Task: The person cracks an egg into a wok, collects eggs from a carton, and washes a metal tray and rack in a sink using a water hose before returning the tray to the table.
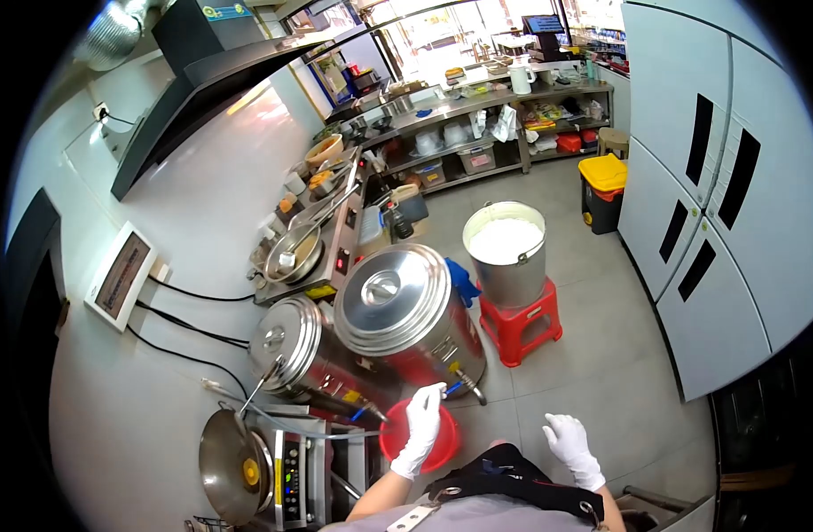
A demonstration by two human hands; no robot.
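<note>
My left hand [423,429], in a white glove, reaches forward above a red bucket [445,443] on the floor. Its fingers are pressed together at the end of a blue tap lever [454,387]. That lever belongs to the metal tap of a large lidded steel barrel [397,297]. Beside it stands a smaller lidded steel barrel [291,341] with its own blue-levered tap. My right hand [571,450], also gloved in white, hovers by my right side with fingers apart and nothing in it.
A metal pail [510,275] holding something white stands on a red stool [520,332]. At left are a wok [224,470] on a cooker and a counter with pans. Tall cabinets [743,204] line the right, near a yellow-lidded bin [601,191]. Steel shelving [513,160] crosses the back.
</note>
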